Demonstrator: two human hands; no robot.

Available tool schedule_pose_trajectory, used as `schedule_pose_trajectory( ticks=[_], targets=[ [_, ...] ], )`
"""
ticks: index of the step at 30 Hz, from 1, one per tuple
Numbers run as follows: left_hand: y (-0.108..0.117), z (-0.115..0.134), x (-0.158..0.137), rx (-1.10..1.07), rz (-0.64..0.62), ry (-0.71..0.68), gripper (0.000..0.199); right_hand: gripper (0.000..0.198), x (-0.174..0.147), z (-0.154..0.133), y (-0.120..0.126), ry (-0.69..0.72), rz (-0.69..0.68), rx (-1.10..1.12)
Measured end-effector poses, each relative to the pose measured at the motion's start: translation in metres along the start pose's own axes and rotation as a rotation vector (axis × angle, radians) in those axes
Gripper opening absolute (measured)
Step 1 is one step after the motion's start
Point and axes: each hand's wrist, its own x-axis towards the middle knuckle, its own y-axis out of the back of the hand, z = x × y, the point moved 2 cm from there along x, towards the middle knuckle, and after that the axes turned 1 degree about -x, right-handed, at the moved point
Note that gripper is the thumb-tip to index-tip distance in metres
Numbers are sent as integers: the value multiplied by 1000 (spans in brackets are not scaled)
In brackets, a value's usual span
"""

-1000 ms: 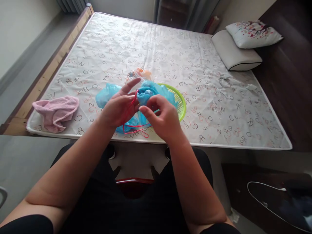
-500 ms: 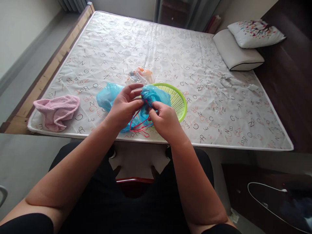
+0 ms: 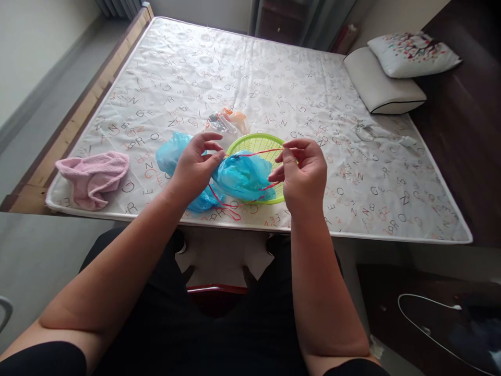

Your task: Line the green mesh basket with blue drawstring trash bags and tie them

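Note:
My right hand [image 3: 304, 169] pinches a red string [image 3: 256, 153] between thumb and fingers, and the string stretches leftward to my other hand. The fingertips of my left hand [image 3: 200, 163] are closed at the bunched end of a blue plastic bag [image 3: 245, 175], where the string meets it. The bag's crumpled body hangs between the hands, over a green plastic basket [image 3: 270, 140] and partly hiding it. More of the string dangles in a loop below the bag. Behind my left hand lies more blue plastic [image 3: 172, 151], partly covered by that hand.
A pink cloth [image 3: 94, 177] lies at the left corner of the letter-printed mattress [image 3: 282, 89]. Just beyond the basket sits a clear bag with orange bits [image 3: 225, 121]. Pillows [image 3: 385, 81] and a white cable with a plug [image 3: 407, 141] are on the right.
My right hand has moved right, away from the bag, drawing the red string out. The bag has sunk and spread between the hands. My left hand has shifted slightly left.

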Motion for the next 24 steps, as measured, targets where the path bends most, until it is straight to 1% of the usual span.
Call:
schedule_pose_trajectory(
  ticks=[1, 3, 5, 6, 7, 8, 10, 11, 13, 15, 19, 22, 24],
  targets=[
    [1, 1, 0, 23, -8, -8, 44, 15, 2, 4, 3, 14, 35, -3],
    [5, 4, -1, 85, -43, -15, 56, 14, 6, 11, 7, 31, 96, -4],
    [11, 4, 0, 181, -111, -16, 69, 14, 7, 14, 12, 25, 127, -6],
    [14, 3, 0, 241, -160, -16, 71, 14, 7, 15, 13, 10, 126, -12],
    [17, 1, 0, 304, -213, -16, 69, 15, 6, 15, 15, -9, 112, -22],
    [20, -3, 1, 368, -263, -14, 60, 15, 4, 14, 17, -27, 87, -38],
    [24, -11, 1, 487, -333, 2, 37, 16, -3, 14, 19, -56, 2, -89],
    [24, -15, 0, 536, -347, 18, 29, 17, -7, 15, 21, -66, -47, -123],
    [22, -21, -3, 597, -350, 50, 25, 21, -15, 20, 24, -86, -129, -200],
    [17, -22, -7, 593, -336, 62, 26, 25, -24, 25, 28, -95, -167, -269],
    [6, -17, -18, 498, -274, 71, 31, 33, -40, 28, 38, -44, -183, -331],
    [3, -12, -32, 462, -238, 175, 36, 38, -54, 25, 45, -33, -174, -344],
    [3, -8, -43, 425, -189, 236, 37, 39, -63, 24, 49, -48, -169, -356]
  ],
)
